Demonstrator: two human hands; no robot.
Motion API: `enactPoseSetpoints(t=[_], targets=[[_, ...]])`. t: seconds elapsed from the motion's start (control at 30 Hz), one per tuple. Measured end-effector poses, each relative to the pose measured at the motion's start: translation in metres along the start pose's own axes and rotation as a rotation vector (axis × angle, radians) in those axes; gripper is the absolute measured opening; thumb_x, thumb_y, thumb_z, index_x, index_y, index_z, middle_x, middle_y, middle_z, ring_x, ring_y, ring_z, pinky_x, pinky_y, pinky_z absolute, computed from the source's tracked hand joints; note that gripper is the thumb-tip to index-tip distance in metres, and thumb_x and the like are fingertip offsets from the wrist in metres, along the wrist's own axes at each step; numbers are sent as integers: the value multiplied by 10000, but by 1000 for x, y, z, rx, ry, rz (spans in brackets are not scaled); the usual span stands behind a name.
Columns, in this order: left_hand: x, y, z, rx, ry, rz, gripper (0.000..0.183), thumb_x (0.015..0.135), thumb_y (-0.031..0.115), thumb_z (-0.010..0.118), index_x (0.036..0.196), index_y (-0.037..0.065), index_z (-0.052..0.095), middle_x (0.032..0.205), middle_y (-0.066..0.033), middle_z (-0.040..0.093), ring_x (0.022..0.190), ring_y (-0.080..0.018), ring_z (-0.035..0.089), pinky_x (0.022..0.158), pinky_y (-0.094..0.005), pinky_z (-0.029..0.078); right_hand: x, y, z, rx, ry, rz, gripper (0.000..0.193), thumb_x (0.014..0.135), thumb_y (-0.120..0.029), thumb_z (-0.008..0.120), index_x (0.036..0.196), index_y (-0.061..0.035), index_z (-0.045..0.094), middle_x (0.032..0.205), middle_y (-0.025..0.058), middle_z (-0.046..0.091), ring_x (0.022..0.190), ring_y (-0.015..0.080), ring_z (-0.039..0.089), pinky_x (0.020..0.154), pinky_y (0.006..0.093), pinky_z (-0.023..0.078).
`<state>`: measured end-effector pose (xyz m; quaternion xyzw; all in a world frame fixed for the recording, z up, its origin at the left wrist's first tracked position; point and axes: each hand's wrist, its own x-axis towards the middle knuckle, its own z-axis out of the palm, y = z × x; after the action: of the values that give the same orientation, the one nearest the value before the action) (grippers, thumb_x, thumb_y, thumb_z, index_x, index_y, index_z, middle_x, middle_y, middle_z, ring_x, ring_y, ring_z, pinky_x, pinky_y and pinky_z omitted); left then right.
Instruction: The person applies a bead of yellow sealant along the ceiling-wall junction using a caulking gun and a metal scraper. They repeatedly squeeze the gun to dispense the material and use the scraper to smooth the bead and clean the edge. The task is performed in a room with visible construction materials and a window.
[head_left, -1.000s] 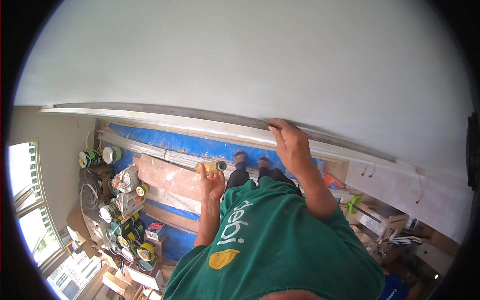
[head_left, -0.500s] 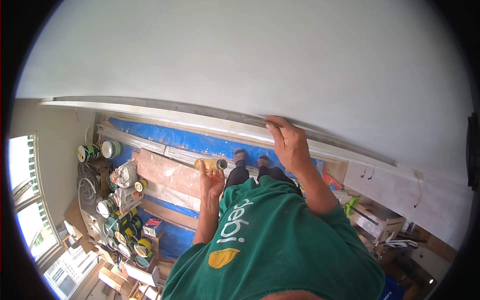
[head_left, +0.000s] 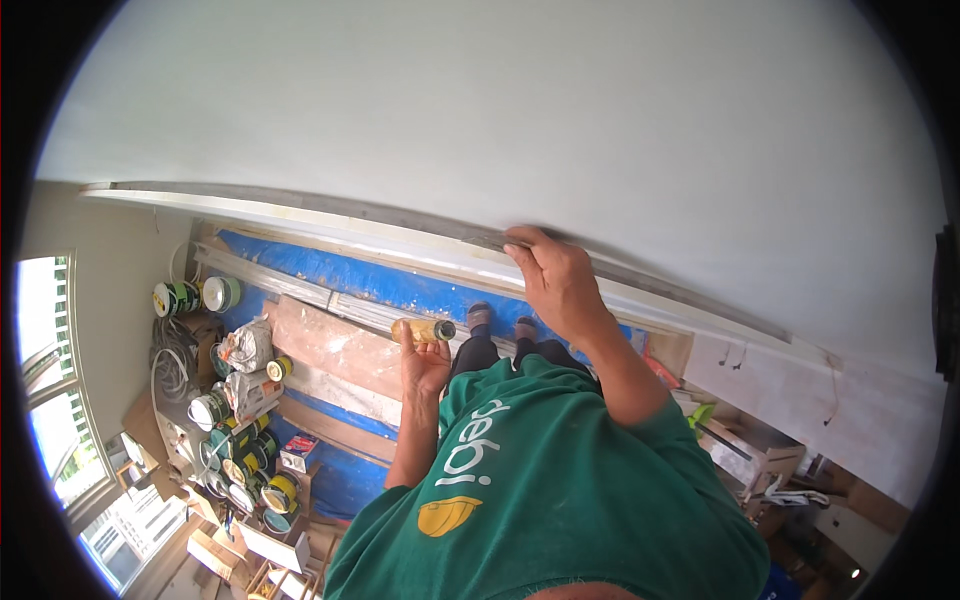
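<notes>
My left hand [head_left: 427, 368] is closed around a small see-through bottle [head_left: 418, 329] with a yellowish tint and a dark end, held sideways in front of my legs. My right hand [head_left: 562, 282] reaches up to a long white ledge [head_left: 300, 218] that runs along the pale wall [head_left: 500, 100]. Its thumb and fingers pinch together at the grey strip [head_left: 390, 219] on the ledge's top. Something thin and dark shows by the fingertips, too small to name.
Blue sheeting [head_left: 300, 262] and a dusty brown board [head_left: 330, 345] cover the floor, with long pale strips [head_left: 270, 278] lying across. Paint buckets [head_left: 221, 293], bags [head_left: 245, 345] and boxes crowd the left, near a window [head_left: 60, 390]. Wires hang below the ledge at right.
My right hand has slid left along the ledge, still pinched. The left hand keeps hold of the bottle, almost unmoved. The view has shifted slightly.
</notes>
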<state>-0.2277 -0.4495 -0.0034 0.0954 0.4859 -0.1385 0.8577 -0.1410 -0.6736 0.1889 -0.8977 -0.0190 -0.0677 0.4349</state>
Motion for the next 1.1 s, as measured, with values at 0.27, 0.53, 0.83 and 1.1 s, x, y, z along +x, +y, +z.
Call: enactPoseSetpoints(t=[0.27, 0.53, 0.83, 1.1], targets=[[20, 6, -18, 71, -66, 100, 658, 767, 490, 749, 1176, 46, 486, 1116, -55, 575, 982, -169, 605, 780, -260, 561, -10, 26, 7, -188, -46, 6, 147, 901, -118, 601, 994, -8, 626, 703, 167, 619, 611, 344, 581, 576, 370, 467], [22, 15, -15, 8, -32, 53, 632, 766, 485, 753, 1144, 50, 495, 1083, -47, 583, 972, -160, 605, 771, -263, 560, 1, -3, 6, 46, -14, 97, 166, 906, -126, 603, 1016, -6, 636, 711, 179, 617, 579, 326, 551, 563, 355, 456], [26, 20, -12, -18, -49, 38, 626, 768, 478, 754, 1149, 55, 494, 1082, -44, 586, 957, -162, 612, 751, -273, 567, 1, 19, 23, -225, -88, 45, 164, 900, -137, 594, 994, -14, 649, 711, 191, 622, 649, 360, 606, 593, 383, 479], [20, 27, -16, 33, 10, 104, 675, 773, 505, 739, 1196, 54, 468, 1110, -47, 568, 969, -156, 595, 781, -260, 545, 8, -15, 9, 80, -17, 74, 184, 906, -124, 608, 1022, 14, 646, 661, 169, 609, 561, 292, 578, 578, 337, 464]])
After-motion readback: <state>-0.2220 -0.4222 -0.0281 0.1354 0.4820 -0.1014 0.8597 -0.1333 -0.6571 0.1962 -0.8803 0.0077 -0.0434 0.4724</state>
